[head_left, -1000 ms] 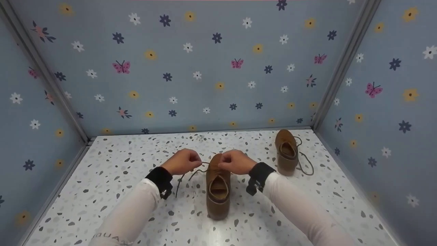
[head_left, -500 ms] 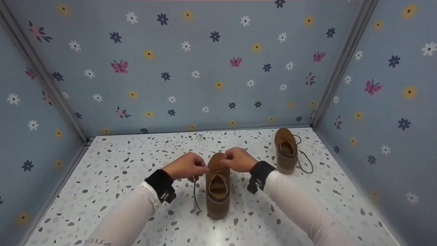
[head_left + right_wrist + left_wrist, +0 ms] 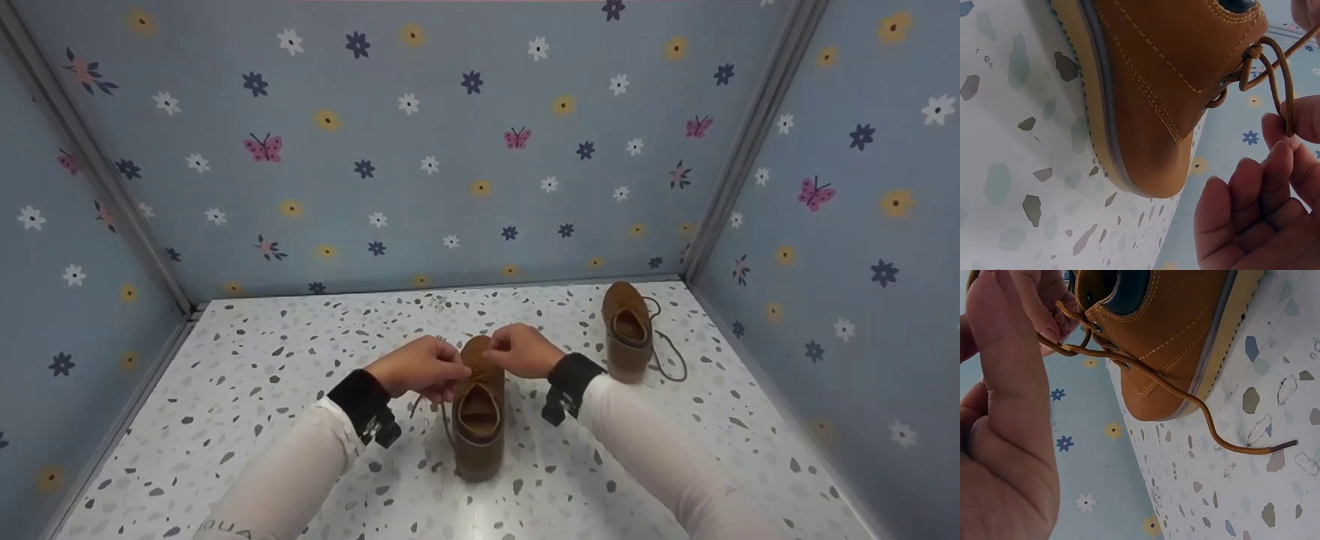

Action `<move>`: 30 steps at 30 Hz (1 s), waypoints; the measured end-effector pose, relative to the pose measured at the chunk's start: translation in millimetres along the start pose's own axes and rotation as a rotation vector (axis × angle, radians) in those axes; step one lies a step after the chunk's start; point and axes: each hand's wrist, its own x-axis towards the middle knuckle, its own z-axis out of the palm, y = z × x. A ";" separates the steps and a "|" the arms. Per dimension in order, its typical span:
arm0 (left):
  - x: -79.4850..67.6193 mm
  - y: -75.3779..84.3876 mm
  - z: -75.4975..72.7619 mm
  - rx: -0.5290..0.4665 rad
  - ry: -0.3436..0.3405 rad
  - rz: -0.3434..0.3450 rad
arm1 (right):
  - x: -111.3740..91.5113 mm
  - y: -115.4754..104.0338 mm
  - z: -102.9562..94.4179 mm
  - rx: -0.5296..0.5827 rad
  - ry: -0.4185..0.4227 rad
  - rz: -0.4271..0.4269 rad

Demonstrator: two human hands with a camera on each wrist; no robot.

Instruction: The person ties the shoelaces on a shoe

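A brown lace-up shoe [image 3: 480, 456] stands on the floor with its toe pointing away. My right hand [image 3: 525, 351] is over the right side of its lacing. In the right wrist view, its thumb and index finger pinch a loop of brown shoelace [image 3: 1289, 104]. Close by, my left hand [image 3: 424, 369] is at the left side of the laces. A lace runs to its fingers in the left wrist view, where the fingertips are partly hidden. One loose lace end [image 3: 1207, 417] trails past the shoe's side over the floor.
A second brown shoe [image 3: 630, 364] stands farther back on the right, its loose lace [image 3: 675, 367] curling beside it. The speckled floor [image 3: 300, 330] meets a flower-patterned back wall [image 3: 450, 202] and similar side walls.
My left hand has moved right, from beside the shoe to its lacing near my right hand. A lace end on the left has shifted closer to the shoe. The right hand has barely moved.
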 end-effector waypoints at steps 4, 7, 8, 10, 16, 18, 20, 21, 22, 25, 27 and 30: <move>2.9 -0.7 2.8 0.003 -0.001 0.028 | 0.0 0.7 -0.1 0.007 0.001 0.002; 3.9 -1.7 3.7 0.008 -0.008 0.034 | 0.2 1.6 -0.4 0.006 -0.002 0.002; 4.0 -1.9 4.1 0.009 -0.011 0.034 | 0.3 1.9 -0.5 0.005 -0.005 0.002; 4.6 -2.9 4.4 0.003 -0.019 0.028 | 0.6 2.6 -0.8 0.001 -0.006 0.002; 7.6 -5.1 5.1 -0.120 -0.060 0.024 | 2.9 5.3 -0.5 -0.001 0.000 0.000; 8.4 -5.2 4.6 -0.172 -0.073 0.031 | 3.2 5.7 -0.5 0.004 -0.005 -0.003; 8.6 -4.7 3.4 -0.182 -0.075 0.038 | 3.3 6.3 -0.7 0.011 -0.010 -0.005; 8.8 -4.8 2.8 -0.177 -0.075 0.041 | 3.2 6.4 -0.9 0.015 -0.014 -0.006; 8.7 -4.9 2.5 -0.171 -0.077 0.042 | 3.0 6.7 -1.1 0.016 -0.017 -0.007; 7.2 -5.8 2.5 -0.139 -0.085 0.032 | 3.1 7.5 -1.2 0.014 -0.024 -0.008; 6.6 -6.3 3.2 -0.147 -0.095 0.014 | 2.9 7.3 -1.1 0.008 -0.022 -0.011; 6.9 -6.7 4.4 -0.172 -0.101 -0.003 | 3.0 7.4 -0.7 -0.001 -0.013 -0.015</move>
